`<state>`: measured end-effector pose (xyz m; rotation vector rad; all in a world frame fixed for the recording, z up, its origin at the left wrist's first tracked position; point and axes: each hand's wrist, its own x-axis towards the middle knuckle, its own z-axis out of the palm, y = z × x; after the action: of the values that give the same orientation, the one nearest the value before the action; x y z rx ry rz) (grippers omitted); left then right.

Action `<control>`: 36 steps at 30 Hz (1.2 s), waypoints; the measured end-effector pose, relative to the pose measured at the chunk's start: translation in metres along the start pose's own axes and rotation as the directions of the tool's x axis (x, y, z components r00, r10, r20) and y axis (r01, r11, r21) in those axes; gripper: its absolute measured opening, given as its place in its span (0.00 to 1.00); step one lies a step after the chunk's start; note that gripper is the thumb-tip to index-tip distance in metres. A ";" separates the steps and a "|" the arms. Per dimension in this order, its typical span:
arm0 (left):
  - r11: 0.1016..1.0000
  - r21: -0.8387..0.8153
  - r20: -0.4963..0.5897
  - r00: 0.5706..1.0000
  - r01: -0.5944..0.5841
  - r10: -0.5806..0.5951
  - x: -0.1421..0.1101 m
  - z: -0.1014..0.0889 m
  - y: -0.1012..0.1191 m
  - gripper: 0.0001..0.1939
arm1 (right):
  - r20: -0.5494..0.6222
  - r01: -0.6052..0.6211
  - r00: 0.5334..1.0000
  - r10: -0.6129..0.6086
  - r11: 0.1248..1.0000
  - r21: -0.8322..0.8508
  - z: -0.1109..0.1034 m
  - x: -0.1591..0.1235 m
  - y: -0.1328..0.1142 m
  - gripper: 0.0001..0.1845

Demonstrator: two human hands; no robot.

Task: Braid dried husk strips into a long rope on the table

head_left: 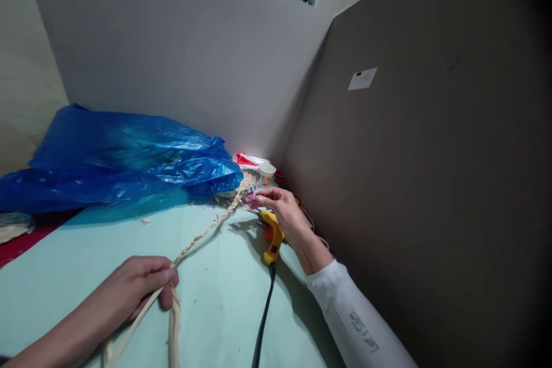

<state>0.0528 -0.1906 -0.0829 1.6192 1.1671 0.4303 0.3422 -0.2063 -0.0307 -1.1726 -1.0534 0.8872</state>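
Note:
Pinched between the thumb and fingers of my left hand [149,282] is a pale straw-coloured braid [204,234]. Its loose flat strands [174,330] hang from my hand toward the bottom edge. From there the braid runs up and away to a woven piece [250,180] in the same pale fibre at the back. Close to that far end, my right hand [280,207] is closed on a small pinkish-purple piece [250,200], too small to identify. Below my right hand lies a yellow glue gun [272,237], its black cord [264,322] trailing toward me.
A blue plastic bag [129,152] spreads over the back left of the pale green table cover [207,305]. A paper cup [267,170] and a red-and-white packet [248,160] stand in the corner. Grey partitions [181,52] close off the back and right.

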 end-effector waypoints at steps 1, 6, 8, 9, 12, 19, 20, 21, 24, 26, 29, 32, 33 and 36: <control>0.998 -0.061 0.038 0.999 0.028 -0.026 0.003 0.002 0.002 0.20 | 0.013 -0.010 1.000 0.010 1.000 0.005 0.002 -0.003 0.001 0.09; 0.960 -0.268 0.095 0.994 0.081 -0.057 0.021 0.011 0.009 0.17 | 0.113 -0.065 0.992 0.061 0.997 0.034 0.024 -0.020 0.008 0.09; 0.952 -0.297 0.085 0.995 0.079 -0.056 0.027 0.014 0.012 0.16 | 0.150 -0.098 0.985 0.089 0.994 0.053 0.033 -0.025 0.010 0.10; 0.951 -0.300 0.082 0.995 0.078 -0.056 0.029 0.015 0.013 0.16 | 0.156 -0.111 0.983 0.100 0.992 0.065 0.036 -0.025 0.010 0.11; 0.946 -0.316 0.091 0.995 0.070 -0.044 0.031 0.016 0.015 0.15 | 0.154 -0.088 0.985 0.076 0.993 0.075 0.035 -0.023 0.004 0.12; 0.908 -0.412 0.033 0.997 0.080 -0.073 0.037 0.002 0.000 0.14 | -0.142 0.046 0.988 -0.055 0.997 -0.064 -0.020 0.000 -0.014 0.18; 0.900 -0.429 0.014 0.997 0.079 -0.081 0.039 -0.002 -0.002 0.13 | -0.208 0.062 0.975 -0.074 0.996 -0.065 -0.029 0.004 -0.014 0.20; 0.891 -0.446 -0.003 0.996 0.080 -0.091 0.041 -0.006 -0.004 0.13 | -0.269 0.080 0.959 -0.093 0.995 -0.060 -0.039 0.008 -0.014 0.21; 0.874 -0.480 -0.059 0.991 0.080 -0.124 0.044 -0.014 -0.006 0.12 | -0.408 0.138 0.902 -0.139 0.990 -0.034 -0.060 0.018 -0.013 0.22; 0.874 -0.482 -0.092 0.988 0.066 -0.125 0.044 -0.015 -0.005 0.13 | -0.440 0.171 0.884 -0.160 0.985 -0.015 -0.063 0.020 -0.016 0.22; 0.884 -0.465 -0.093 0.991 0.044 -0.098 0.042 -0.011 0.001 0.14 | -0.309 0.146 0.942 -0.133 0.989 0.021 -0.044 0.010 -0.019 0.20; 0.910 -0.412 -0.048 0.996 0.043 -0.069 0.038 -0.002 0.008 0.14 | 0.090 -0.011 0.996 0.011 1.000 -0.003 -0.003 -0.009 -0.010 0.17; 0.921 -0.387 -0.029 0.998 0.038 -0.053 0.036 0.001 0.010 0.14 | 0.201 -0.056 0.978 0.061 0.998 -0.029 0.011 -0.014 -0.003 0.17; 0.948 -0.317 0.019 1.000 0.015 -0.009 0.033 0.012 0.017 0.17 | 0.266 -0.144 0.953 0.142 0.990 -0.013 0.047 -0.025 0.019 0.18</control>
<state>0.0849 -0.1690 -0.0817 1.3331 1.0349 0.5651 0.2900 -0.2135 -0.0508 -1.1564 -1.1915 1.1867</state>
